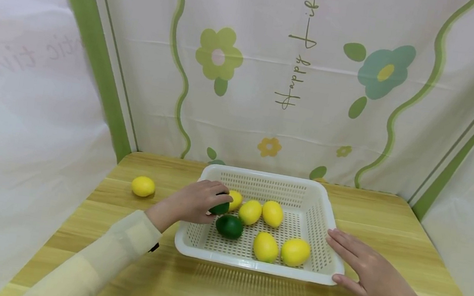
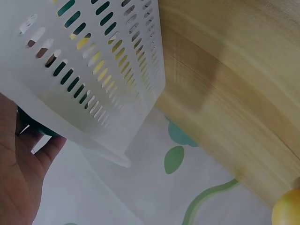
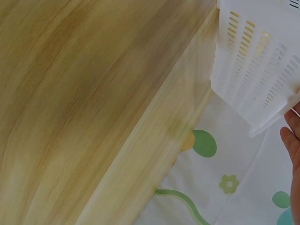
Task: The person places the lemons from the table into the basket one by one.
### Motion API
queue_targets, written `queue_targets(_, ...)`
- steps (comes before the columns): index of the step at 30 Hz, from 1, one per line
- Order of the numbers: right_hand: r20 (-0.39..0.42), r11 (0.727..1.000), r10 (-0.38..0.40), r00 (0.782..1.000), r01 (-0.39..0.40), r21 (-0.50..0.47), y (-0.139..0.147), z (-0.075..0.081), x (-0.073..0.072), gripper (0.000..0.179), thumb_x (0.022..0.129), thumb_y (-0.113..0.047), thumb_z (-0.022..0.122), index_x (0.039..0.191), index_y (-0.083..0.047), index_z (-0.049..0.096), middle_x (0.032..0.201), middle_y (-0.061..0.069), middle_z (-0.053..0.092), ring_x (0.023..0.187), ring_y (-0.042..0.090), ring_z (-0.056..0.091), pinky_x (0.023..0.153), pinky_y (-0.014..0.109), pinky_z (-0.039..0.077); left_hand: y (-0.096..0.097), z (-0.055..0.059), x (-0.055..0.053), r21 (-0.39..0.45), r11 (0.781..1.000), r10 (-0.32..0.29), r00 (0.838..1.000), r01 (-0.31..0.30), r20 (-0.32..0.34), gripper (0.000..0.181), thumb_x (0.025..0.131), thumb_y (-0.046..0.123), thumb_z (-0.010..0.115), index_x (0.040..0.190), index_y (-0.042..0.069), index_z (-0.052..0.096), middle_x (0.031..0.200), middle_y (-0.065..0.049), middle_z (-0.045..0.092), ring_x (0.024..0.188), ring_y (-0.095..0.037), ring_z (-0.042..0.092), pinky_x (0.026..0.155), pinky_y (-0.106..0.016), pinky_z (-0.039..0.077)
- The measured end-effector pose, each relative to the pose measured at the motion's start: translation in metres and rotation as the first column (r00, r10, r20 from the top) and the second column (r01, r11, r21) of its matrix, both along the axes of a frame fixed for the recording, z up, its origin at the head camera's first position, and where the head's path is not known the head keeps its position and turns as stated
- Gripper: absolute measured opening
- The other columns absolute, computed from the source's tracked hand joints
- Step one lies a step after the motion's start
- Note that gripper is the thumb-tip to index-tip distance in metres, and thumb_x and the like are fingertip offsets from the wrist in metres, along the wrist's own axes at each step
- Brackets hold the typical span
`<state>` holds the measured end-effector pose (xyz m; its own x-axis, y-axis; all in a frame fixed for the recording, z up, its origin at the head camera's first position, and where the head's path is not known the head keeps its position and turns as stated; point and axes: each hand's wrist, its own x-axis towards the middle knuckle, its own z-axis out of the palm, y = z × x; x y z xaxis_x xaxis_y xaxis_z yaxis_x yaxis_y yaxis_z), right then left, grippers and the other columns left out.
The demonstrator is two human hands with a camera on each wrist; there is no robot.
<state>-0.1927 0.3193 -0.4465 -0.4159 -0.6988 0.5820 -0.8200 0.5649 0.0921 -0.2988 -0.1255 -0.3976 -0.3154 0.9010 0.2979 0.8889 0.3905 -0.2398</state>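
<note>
My left hand [image 1: 200, 200] reaches over the left rim of a white slotted plastic basket [image 1: 248, 264] and holds a dark green lemon-shaped fruit [image 1: 220, 208], partly covered by the fingers. In the left wrist view a strip of this green fruit [image 2: 44, 129] shows beside the fingers, above the rim. Below it in the basket lies a second dark green fruit [image 1: 229, 227], among several yellow lemons [image 1: 272, 213]. At the basket's right side, my right hand [image 1: 375, 276] rests its nearly straight fingers against the rim, the thumb touching the front right corner.
A single yellow lemon [image 1: 143, 186] lies on the wooden table [image 1: 148, 276], left of the basket. Behind the table hangs a white curtain [image 1: 241, 113] with flower prints, and more curtain closes off both sides.
</note>
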Motion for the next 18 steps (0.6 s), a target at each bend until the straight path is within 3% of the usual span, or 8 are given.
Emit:
queue_targets(8, 0.001, 1.000, -0.005, 1.000, 0.005, 0.003, 0.0003, -0.0003, 0.0002, 0.068, 0.099, -0.054, 0.044, 0.133, 0.003, 0.056, 0.136, 0.019, 0.054, 0.127, 0.027, 0.048, 0.113, 0.021, 0.020, 0.0036, 0.0023, 0.0001, -0.045, 0.998, 0.052, 0.994, -0.048, 0.093, 0.047, 0.077, 0.023, 0.079, 0.119, 0.008, 0.063, 0.115, -0.008, 0.060, 0.104, -0.022, 0.058, 0.093, -0.035, 0.049)
queue_targets(18, 0.005, 1.000, -0.007, 1.000, 0.007, 0.001, -0.0001, -0.0001, 0.0006, 0.068, 0.099, -0.054, 0.044, 0.133, 0.003, 0.056, 0.137, 0.019, 0.054, 0.129, 0.025, 0.047, 0.113, 0.020, 0.019, 0.0030, 0.0044, -0.0001, -0.020, 0.997, 0.070, 0.993, -0.069, 0.093, 0.043, 0.075, 0.013, 0.074, 0.117, 0.006, 0.066, 0.117, -0.008, 0.061, 0.108, -0.023, 0.058, 0.095, -0.037, 0.048)
